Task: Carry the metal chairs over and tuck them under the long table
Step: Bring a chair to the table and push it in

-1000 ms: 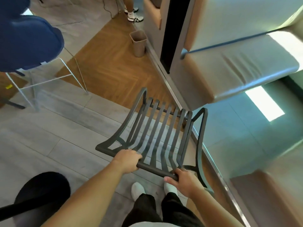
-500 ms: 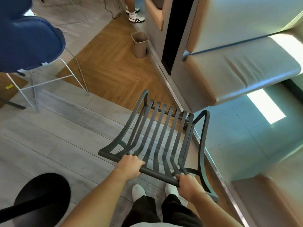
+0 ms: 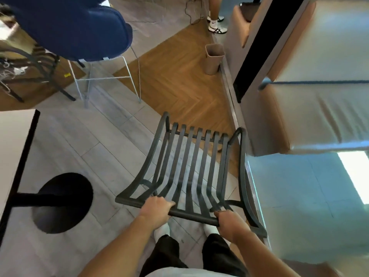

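Both hands grip the top rail of a dark metal chair (image 3: 189, 168). The left hand (image 3: 154, 209) wraps the rail left of its middle, fingers (image 3: 168, 205) curled over the far side of the bar. The right hand (image 3: 229, 221) clamps the rail's right end, fingers tucked under and mostly hidden. The chair's slatted back and seat stretch away from the fingers, its right leg curving down just right of the right hand. Whether its legs touch the floor cannot be told.

Left of the left hand stands a worktop (image 3: 12, 148) on a black post with a round black base (image 3: 61, 202). Beyond the chair's far edge lies a herringbone wood floor patch with a tan bin (image 3: 213, 58) at its far side. Far left past the fingers stands a blue stool (image 3: 79, 27) on thin wire legs. Right of the chair is a padded bench (image 3: 319, 108). Another person's sneakers (image 3: 216, 27) show at the top.
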Demonstrator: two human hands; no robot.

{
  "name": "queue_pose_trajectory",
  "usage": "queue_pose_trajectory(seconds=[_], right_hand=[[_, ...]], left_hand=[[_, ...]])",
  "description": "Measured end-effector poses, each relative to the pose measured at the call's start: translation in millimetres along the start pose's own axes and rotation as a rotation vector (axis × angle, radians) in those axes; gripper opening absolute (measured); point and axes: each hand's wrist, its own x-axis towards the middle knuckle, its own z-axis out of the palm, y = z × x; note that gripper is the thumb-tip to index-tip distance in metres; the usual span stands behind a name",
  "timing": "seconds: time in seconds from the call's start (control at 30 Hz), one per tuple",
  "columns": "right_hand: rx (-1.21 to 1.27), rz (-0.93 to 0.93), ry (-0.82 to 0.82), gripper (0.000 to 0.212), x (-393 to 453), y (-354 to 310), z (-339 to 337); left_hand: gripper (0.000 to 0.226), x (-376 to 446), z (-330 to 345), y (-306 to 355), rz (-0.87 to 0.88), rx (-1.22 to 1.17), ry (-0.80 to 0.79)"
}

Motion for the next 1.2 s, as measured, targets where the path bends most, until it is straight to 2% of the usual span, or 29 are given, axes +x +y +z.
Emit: queue_pose_trajectory(seconds=[0.33, 0.53, 0.8, 1.0, 1.2], right_hand=[[-0.277, -0.324, -0.062, 0.025, 25, 46, -32], [-0.443, -0.457, -0.108, 0.031, 26, 58, -43], [-0.652, -0.549, -0.099, 0.028, 32, 32, -52], [-0.81, -0.691, -0.08, 0.03, 45, 0, -57], [-0.951, -0.871, -0.137, 0.025, 67, -35, -63]], left_hand=[[0.052, -27, 44, 70, -0.394, -0.184, 0.034], [0.058, -53, 69, 127, -0.576, -0.369, -0.027], [0.055, -81, 96, 173, -0.751, -0.527, 0.012], [0.054, -94, 105, 188, -0.911, -0.668, 0.025], [0.06, -96, 107, 195, -1.099, -0.744, 0.06]])
